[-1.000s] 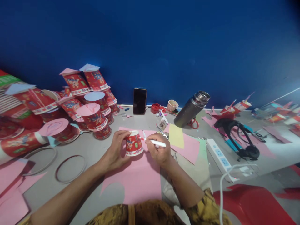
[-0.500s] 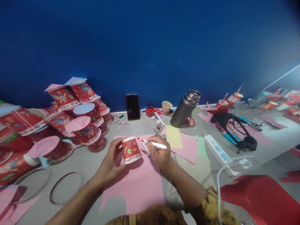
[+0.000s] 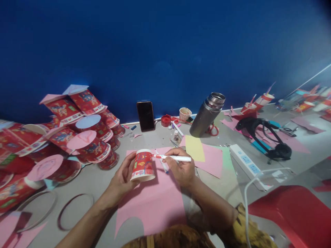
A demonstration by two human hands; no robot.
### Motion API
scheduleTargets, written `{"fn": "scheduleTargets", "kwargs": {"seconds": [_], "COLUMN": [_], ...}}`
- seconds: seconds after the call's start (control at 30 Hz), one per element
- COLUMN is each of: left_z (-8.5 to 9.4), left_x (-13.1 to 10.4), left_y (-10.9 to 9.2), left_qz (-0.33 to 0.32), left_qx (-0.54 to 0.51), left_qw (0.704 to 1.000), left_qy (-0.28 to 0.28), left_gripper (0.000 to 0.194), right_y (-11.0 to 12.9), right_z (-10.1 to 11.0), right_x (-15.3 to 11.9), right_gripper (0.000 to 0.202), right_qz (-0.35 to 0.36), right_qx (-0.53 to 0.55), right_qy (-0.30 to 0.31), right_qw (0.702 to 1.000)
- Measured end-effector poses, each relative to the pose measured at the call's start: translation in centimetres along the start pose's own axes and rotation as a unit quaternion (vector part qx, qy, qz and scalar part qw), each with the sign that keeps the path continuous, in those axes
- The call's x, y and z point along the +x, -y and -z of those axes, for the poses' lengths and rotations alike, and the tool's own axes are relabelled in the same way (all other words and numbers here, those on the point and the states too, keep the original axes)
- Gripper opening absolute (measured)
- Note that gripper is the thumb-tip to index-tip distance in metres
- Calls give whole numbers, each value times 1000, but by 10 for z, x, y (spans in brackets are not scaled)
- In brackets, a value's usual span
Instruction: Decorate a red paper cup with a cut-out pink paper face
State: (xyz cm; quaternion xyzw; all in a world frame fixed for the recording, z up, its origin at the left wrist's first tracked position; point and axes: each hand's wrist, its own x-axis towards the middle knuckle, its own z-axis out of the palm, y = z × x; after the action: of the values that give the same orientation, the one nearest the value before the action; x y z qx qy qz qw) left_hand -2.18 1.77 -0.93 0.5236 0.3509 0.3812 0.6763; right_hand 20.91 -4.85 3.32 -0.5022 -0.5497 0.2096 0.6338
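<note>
A red patterned paper cup (image 3: 143,164) is gripped from its left side by my left hand (image 3: 123,179), its open rim tilted down toward me. My right hand (image 3: 182,168) pinches a white marker (image 3: 178,158) with a red tip. That tip meets or nearly meets the upper right side of the cup; which of the two I cannot tell. Beneath both hands lies a cut pink paper sheet (image 3: 157,203). Another marker (image 3: 163,164) with a dark blue end rests on the sheet between the cup and my right hand.
Many similar cups with paper tops (image 3: 89,144) are stacked at left, beside two rings (image 3: 74,212). A phone (image 3: 146,116) leans at the wall. A grey flask (image 3: 207,115), yellow paper (image 3: 194,148), power strip (image 3: 248,165), black headset (image 3: 263,137) and red stool (image 3: 292,213) are rightward.
The cup has turned in my left hand, and its open rim now shows. The marker lies flatter, its tip closer to the cup. The camera view has shifted slightly.
</note>
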Motion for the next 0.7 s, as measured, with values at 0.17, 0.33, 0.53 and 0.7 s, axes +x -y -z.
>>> {"fn": "scheduleTargets", "kwargs": {"seconds": [0.17, 0.33, 0.53, 0.7], "left_z": [-2, -5, -7, -6], "left_x": [-2, -1, -2, -2], "left_y": [2, -2, -7, -8], "left_qz": [9, 9, 5, 34], "left_qx": [-7, -12, -3, -36], "left_qw": [1000, 1000, 1000, 999], "left_qy": [12, 20, 3, -12], "left_gripper": [93, 93, 91, 104], "right_y": [3, 6, 6, 0], "right_z": [-2, -5, -1, 2], "right_x": [0, 0, 2, 5], "right_gripper": [8, 10, 13, 15], "right_qz": [14, -2, -15, -61], "right_qx": [-7, 25, 11, 65], "right_qy": [20, 35, 34, -8], "right_qw": [1000, 999, 999, 996]}}
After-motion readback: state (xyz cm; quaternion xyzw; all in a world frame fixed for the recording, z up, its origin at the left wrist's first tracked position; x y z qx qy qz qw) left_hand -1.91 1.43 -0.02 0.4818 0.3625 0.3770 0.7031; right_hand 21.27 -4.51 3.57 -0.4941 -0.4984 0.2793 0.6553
